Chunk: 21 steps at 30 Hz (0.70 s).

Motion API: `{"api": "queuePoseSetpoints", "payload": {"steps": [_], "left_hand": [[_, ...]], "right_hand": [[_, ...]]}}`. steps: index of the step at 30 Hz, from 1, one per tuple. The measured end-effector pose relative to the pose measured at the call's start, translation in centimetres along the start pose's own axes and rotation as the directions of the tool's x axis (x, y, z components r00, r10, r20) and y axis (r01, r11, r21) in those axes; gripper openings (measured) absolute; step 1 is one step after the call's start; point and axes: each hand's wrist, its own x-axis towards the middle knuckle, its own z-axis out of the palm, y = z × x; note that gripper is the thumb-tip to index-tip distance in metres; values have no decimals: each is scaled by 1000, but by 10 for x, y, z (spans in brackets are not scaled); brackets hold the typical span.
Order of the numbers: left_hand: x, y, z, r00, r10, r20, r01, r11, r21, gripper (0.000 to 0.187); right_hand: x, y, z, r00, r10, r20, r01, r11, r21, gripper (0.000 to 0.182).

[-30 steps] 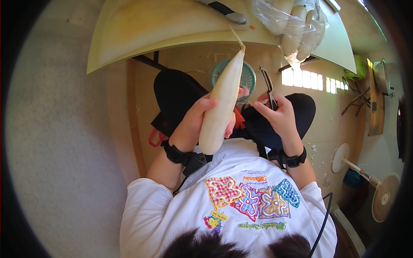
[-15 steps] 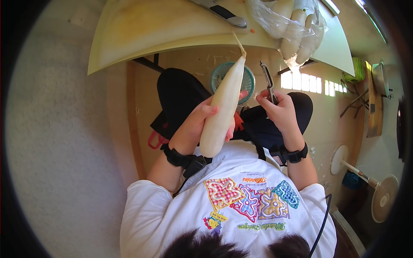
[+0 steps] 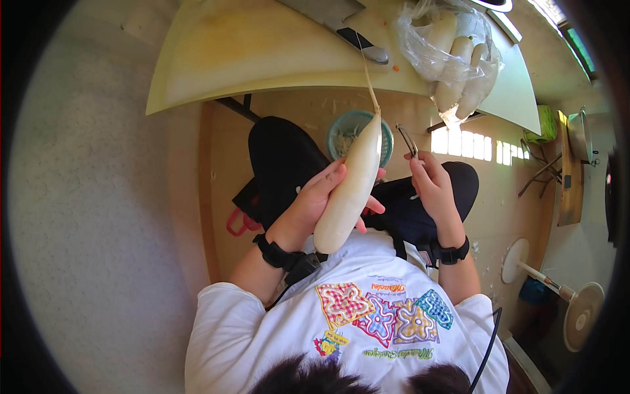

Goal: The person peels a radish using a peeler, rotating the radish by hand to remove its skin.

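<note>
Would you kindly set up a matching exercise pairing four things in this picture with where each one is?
Things:
1. white radish
2. peeler
3. knife
4. teal basket

Places:
A. lying on the table
B. on the floor under the table edge
C. gripped in the left hand
D. held in the right hand

Pairs: 1-C, 2-D, 3-A, 4-B

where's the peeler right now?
Head view, right of centre: the peeler is in the right hand, blade end up, just right of the radish held by the left hand, apart from it.
</note>
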Motion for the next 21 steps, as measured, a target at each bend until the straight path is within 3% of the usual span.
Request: {"api": "queuePoseSetpoints", "payload": {"steps": [5, 7, 11, 14, 19, 21], "left_hand": [[8, -13, -22, 998, -9, 59, 11, 999, -42, 49], [9, -17, -22, 996, -31, 80, 37, 996, -77, 48], [12, -24, -19, 998, -52, 27, 55, 994, -100, 46], [14, -26, -19, 996, -86, 21, 88, 986, -144, 45], [15, -23, -21, 992, -100, 78, 111, 982, -155, 44], [14, -21, -18, 994, -89, 64, 94, 992, -79, 44]], "right_hand": [[-31, -11, -14, 993, -72, 95, 59, 990, 132, 22], [-40, -18, -12, 935, -304, 183, 309, 951, 2, 16], [-47, -30, -2, 843, -451, 294, 485, 873, -54, 22], [-46, -39, 4, 794, -473, 383, 551, 825, -124, 23], [-42, -36, 7, 776, -524, 351, 599, 787, -147, 24], [-42, -37, 6, 761, -537, 363, 616, 773, -150, 24]]}}
